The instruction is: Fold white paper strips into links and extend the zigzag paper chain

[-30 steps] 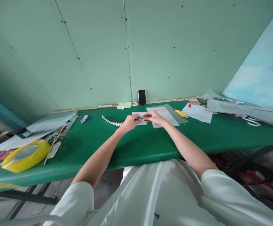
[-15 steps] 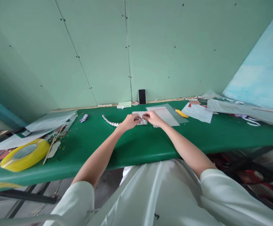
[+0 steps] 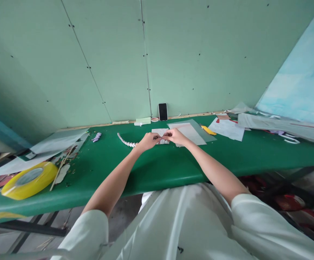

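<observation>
My left hand (image 3: 151,140) and my right hand (image 3: 174,136) meet fingertip to fingertip over a small whitish sheet (image 3: 160,131) on the green table. Both hands are closed in a pinch; whatever lies between the fingers is too small to make out. A curved white folded chain (image 3: 126,142) runs from the left down to my left hand, its near end by the fingers. Right of the hands, partly beneath my right hand, lie pale translucent sheets (image 3: 191,133).
A phone (image 3: 162,112) leans upright against the wall. A purple folded piece (image 3: 96,137) and a yellow tape roll (image 3: 29,180) lie left. Toward the right are a yellow tool (image 3: 208,130), loose papers (image 3: 229,129) and stacked sheets (image 3: 281,126).
The fingertips of my two hands have come together from a small gap. My view has shifted very slightly; the objects on the table lie as before.
</observation>
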`<state>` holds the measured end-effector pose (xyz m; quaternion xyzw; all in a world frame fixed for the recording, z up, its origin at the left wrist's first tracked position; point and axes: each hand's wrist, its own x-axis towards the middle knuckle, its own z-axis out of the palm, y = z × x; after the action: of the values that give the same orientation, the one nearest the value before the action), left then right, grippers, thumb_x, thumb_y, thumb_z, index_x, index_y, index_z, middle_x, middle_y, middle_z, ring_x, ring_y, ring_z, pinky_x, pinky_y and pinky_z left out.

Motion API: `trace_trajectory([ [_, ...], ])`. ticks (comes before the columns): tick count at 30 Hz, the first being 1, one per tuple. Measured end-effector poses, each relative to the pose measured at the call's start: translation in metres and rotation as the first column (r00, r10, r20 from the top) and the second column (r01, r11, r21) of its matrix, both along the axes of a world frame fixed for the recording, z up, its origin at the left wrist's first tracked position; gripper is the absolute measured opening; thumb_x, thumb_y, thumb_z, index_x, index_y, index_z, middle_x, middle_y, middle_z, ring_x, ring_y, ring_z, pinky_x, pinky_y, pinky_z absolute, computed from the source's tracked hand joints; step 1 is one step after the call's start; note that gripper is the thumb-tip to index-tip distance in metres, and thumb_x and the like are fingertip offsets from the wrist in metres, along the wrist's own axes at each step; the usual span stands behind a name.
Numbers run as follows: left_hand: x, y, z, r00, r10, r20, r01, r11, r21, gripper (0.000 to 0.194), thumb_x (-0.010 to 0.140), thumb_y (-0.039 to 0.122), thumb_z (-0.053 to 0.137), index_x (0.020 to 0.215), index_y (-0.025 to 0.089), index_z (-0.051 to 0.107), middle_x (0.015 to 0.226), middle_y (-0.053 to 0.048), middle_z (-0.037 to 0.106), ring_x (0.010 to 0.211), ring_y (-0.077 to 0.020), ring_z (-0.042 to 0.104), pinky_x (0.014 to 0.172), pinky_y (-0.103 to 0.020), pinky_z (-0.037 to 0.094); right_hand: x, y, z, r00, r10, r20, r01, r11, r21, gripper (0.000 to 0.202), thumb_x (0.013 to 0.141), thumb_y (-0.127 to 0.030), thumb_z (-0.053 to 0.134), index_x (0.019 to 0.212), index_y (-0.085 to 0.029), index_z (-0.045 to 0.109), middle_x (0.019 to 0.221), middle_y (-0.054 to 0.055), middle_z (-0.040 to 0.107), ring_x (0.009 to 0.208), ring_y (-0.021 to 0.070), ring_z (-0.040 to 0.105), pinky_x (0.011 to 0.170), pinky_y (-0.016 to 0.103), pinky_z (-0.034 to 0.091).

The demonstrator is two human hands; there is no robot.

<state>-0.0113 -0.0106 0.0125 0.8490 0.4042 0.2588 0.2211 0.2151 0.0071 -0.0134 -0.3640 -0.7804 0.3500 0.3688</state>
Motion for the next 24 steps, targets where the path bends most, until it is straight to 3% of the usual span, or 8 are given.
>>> trace_trajectory([
  [8, -0.001, 0.003, -0.003, 0.999, -0.029, -0.03, 0.028, 0.999, -0.018, 0.028, 0.096, 0.035, 0.059, 0.088, 0.016, 0.078, 0.079, -0.006, 0.077, 0.06, -0.0146, 0.06, 0.062, -0.026, 0.042, 0.002, 0.0, 0.0, 0.993, 0.119, 0.02, -0.118, 0.992, -0.049, 0.044, 0.088, -0.061, 0.072, 0.082, -0.017, 0.071, 0.07, 0.004, 0.066, 0.066, 0.0176, 0.059, 0.063, 0.03, 0.043],
  [15, -0.002, 0.004, -0.003, 0.999, -0.019, -0.044, 0.019, 1.0, 0.002, 0.029, 0.096, 0.03, 0.056, 0.083, 0.016, 0.078, 0.072, -0.004, 0.074, 0.053, -0.0127, 0.054, 0.058, -0.026, 0.039, -0.008, 0.0, -0.005, 0.999, 0.04, 0.006, -0.04, 0.999, 0.024, 0.049, 0.09, -0.065, 0.067, 0.075, -0.018, 0.064, 0.067, 0.001, 0.06, 0.062, 0.0159, 0.052, 0.06, 0.029, 0.037],
  [24, -0.01, 0.003, 0.008, 0.996, -0.087, 0.021, 0.089, 0.988, -0.125, 0.029, 0.093, 0.037, 0.059, 0.094, 0.015, 0.079, 0.074, -0.006, 0.076, 0.063, -0.0166, 0.064, 0.061, -0.025, 0.046, -0.014, -0.002, -0.003, 1.0, 0.009, -0.002, -0.009, 1.0, 0.011, 0.052, 0.091, -0.067, 0.066, 0.075, -0.018, 0.064, 0.064, 0.001, 0.057, 0.059, 0.0148, 0.05, 0.055, 0.028, 0.034],
])
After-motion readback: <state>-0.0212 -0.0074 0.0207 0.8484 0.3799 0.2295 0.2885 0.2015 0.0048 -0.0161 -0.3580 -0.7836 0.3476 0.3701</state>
